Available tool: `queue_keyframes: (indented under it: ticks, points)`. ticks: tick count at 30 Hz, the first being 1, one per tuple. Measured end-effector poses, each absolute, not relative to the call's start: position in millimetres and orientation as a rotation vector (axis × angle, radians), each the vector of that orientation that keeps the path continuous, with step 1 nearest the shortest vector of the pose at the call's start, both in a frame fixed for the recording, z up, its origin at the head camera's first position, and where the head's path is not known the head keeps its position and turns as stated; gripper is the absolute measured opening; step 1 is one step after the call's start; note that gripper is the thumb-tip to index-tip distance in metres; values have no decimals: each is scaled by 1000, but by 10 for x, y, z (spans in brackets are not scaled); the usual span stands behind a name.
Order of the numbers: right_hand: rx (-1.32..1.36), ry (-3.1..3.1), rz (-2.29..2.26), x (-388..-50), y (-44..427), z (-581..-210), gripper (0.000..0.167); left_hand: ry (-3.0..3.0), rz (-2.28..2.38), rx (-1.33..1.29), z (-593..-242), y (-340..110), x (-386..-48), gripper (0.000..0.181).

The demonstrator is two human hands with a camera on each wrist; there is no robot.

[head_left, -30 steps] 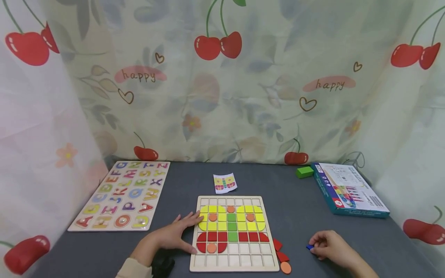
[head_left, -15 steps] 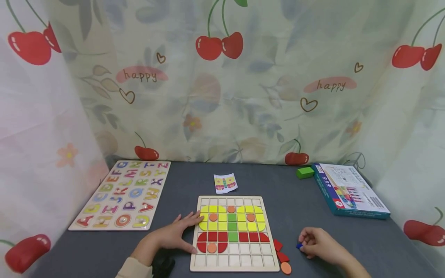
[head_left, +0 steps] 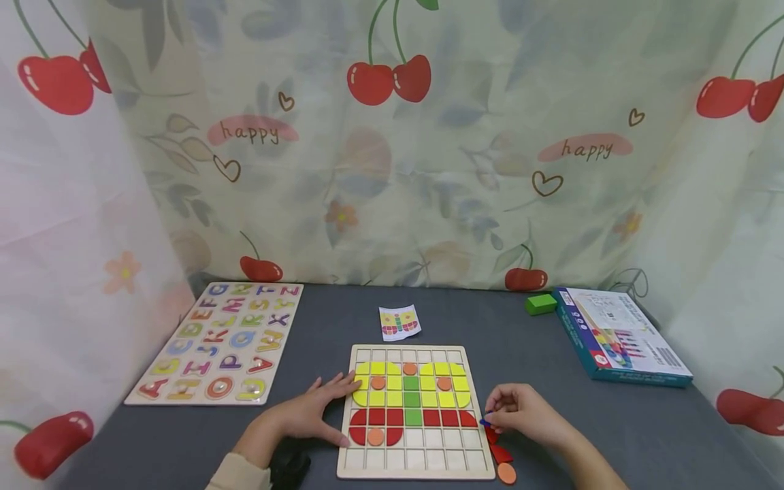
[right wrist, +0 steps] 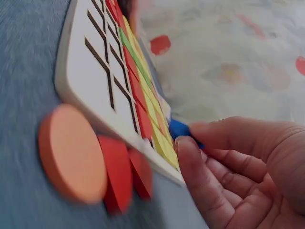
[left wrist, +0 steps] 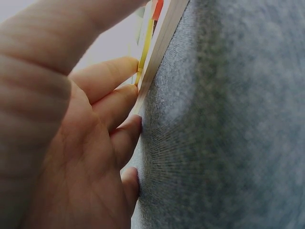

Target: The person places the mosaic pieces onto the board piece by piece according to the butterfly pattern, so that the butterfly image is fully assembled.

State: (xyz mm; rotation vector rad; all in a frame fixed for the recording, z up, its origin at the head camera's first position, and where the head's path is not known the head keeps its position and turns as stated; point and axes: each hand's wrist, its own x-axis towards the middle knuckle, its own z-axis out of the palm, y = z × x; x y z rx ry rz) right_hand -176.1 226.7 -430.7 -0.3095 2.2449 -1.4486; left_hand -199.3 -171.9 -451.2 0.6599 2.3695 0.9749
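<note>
A wooden grid board (head_left: 422, 463) lies on the dark table, with yellow, red, green and orange pieces in its cells. My left hand (head_left: 306, 412) rests along its left edge, fingers spread; in the left wrist view the fingertips (left wrist: 128, 64) touch the board's side. My right hand (head_left: 527, 415) pinches a small blue piece (right wrist: 178, 129) between thumb and forefinger, beside the board's right edge. Just under that hand lie red pieces (head_left: 500, 454) and an orange disc (head_left: 506, 473), loose on the table. The exact shape of the blue piece is partly hidden.
Behind the board lies a small picture card (head_left: 399, 322) of a butterfly pattern. An alphabet puzzle board (head_left: 214, 340) is at the left. At the back right are a green block (head_left: 541, 304) and a flat box (head_left: 621, 337). A printed curtain (head_left: 392, 170) surrounds the table.
My right hand has moved left with the blue piece, from the table's right side to the board's right edge. My left hand stays on the board's left edge.
</note>
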Motion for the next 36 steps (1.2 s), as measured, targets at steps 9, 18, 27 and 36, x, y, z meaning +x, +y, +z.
queue_keyframes:
  ticks: [9, 18, 27, 36]
  points:
    - [-374, 2150, -1524, -1817, 1904, -4385, 23, 2374, 977, 652, -4520, -1726, -1986, 90]
    - [-441, 2187, -1443, -1809, 1512, -4431, 15, 2371, 977, 649, -4514, -1715, -1996, 90]
    - [-529, 2279, -1372, -1756, 1332, -4467, 13, 2366, 978, 649, -4521, -1713, -1992, 90]
    - [-612, 2372, -1288, -1720, 1275, -4434, 10, 2375, 988, 643, -4518, -1710, -1979, 90]
